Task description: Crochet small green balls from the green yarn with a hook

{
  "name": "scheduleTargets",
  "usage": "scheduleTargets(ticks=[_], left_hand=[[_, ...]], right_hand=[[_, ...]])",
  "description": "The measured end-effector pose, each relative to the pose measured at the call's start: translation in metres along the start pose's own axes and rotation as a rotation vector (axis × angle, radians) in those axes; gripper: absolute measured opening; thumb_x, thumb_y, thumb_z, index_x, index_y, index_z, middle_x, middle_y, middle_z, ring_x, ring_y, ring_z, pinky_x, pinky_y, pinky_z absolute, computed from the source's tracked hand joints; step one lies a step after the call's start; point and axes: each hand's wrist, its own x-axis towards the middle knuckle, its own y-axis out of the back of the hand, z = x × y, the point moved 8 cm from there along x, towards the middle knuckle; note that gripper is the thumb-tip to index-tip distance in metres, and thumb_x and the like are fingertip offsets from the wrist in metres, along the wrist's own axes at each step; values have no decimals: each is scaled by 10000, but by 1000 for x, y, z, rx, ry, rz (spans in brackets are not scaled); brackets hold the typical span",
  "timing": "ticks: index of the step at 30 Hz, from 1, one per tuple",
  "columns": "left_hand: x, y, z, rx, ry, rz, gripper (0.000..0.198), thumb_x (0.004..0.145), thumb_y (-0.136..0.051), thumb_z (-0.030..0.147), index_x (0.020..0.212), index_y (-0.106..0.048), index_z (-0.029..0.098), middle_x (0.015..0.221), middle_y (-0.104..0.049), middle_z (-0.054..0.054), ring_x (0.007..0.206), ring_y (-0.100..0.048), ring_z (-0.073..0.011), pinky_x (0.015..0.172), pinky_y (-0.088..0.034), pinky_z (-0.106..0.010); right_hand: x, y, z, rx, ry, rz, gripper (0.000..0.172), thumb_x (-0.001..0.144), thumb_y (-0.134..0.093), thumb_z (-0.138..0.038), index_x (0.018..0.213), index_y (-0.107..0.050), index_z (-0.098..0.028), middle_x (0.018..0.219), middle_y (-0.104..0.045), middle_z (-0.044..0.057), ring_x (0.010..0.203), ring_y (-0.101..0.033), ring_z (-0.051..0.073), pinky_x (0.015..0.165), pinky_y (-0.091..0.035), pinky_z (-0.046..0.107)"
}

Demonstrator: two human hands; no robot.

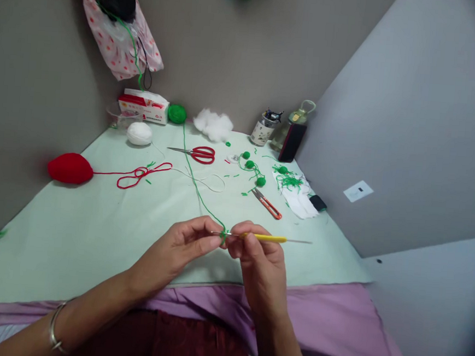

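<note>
My right hand (262, 257) is closed round the yellow handle of a crochet hook (271, 238), whose metal shaft points left. Between thumb and fingers, my left hand (193, 240) pinches a small piece of green crochet (223, 235). The hook's shaft passes through or across the green loops; which of these I cannot tell. From the piece a strand of green yarn (196, 180) runs up the table to a green yarn ball (177, 114). Both hands are just above the near part of the table, fingertips close together.
Red-handled scissors (202, 154) and orange thread snips (267, 203) lie beyond my hands. A red yarn ball (70, 168) and white yarn ball (139, 133) sit left. Green crocheted balls (261, 182), stuffing (213, 125), a pen cup (263, 132) and a phone (293, 142) are farther back.
</note>
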Motion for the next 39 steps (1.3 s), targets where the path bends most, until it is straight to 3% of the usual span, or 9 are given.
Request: scheduleTargets(ticks=[5, 11, 16, 19, 24, 28, 32, 35, 39], left_hand=[[3, -5, -2, -14, -10, -60, 183, 964, -689, 348, 849, -680, 206, 900, -677, -9, 937, -614, -187, 940, -453, -319], [-4, 25, -5, -200, -30, 262, 327, 954, -696, 441, 755, -607, 197, 845, -528, 14, 860, -566, -158, 968, -527, -353], [6, 3, 17, -568, -64, 196, 342, 1035, -530, 460, 869, -683, 203, 1092, -662, -80, 1271, -550, -274, 1017, -541, -447], [17, 2, 43, -651, -176, 220, 555, 1076, -407, 488, 659, -631, 199, 1112, -731, -73, 1405, -510, -286, 1132, -459, -482], [19, 14, 75, -235, -447, 257, 779, 1101, -244, 513, 419, -501, 236, 835, -772, -26, 1410, -540, -264, 1270, -249, -474], [3, 5, 68, 381, -583, 251, 538, 1060, -455, 474, 691, -787, 267, 1186, -796, -45, 1493, -433, -300, 1308, 15, -467], [1, 2, 32, 262, -305, 152, 306, 1013, -581, 408, 1160, -814, 275, 1366, -718, -61, 1457, -448, -316, 1255, -227, -471], [3, -3, 9, 15, -69, 70, 336, 979, -654, 428, 1272, -766, 307, 1218, -755, -44, 1263, -593, -281, 1132, -395, -409], [8, -2, 2, -138, -6, 116, 339, 895, -790, 364, 1230, -782, 320, 903, -719, 10, 935, -633, -176, 957, -470, -313]], right_hand=[[-4, -3, -3, -55, 102, -38, 142, 980, -680, -299, 970, -819, -267, 969, -736, 31, 615, -574, 70, 561, -450, 233], [0, -2, -3, 19, 65, -11, 135, 958, -713, -309, 926, -833, -256, 911, -759, 39, 614, -627, 82, 550, -482, 219], [-1, -12, -4, 90, 47, -64, 138, 939, -735, -342, 919, -836, -251, 893, -767, 42, 568, -619, 76, 487, -478, 193], [-5, -21, -7, 124, 38, -133, 144, 931, -739, -350, 919, -839, -246, 899, -778, 61, 514, -602, 77, 432, -455, 194], [-6, -17, -16, 127, 77, -123, 132, 934, -735, -345, 913, -836, -262, 881, -775, 52, 481, -586, 72, 414, -434, 194], [-4, -1, -21, 14, 184, -30, 147, 973, -688, -323, 951, -827, -279, 935, -772, 46, 512, -585, 71, 460, -470, 214], [-9, 7, -30, -201, 327, 31, 184, 999, -645, -240, 1014, -817, -302, 1000, -774, 43, 612, -617, 92, 545, -515, 246], [-14, 2, -36, -356, 386, 12, 234, 1002, -628, -186, 1060, -808, -323, 1046, -778, 44, 727, -645, 127, 585, -519, 263], [-17, -5, -37, -447, 412, -29, 280, 1000, -614, -152, 1110, -795, -335, 1074, -776, 45, 764, -648, 150, 616, -519, 297]])
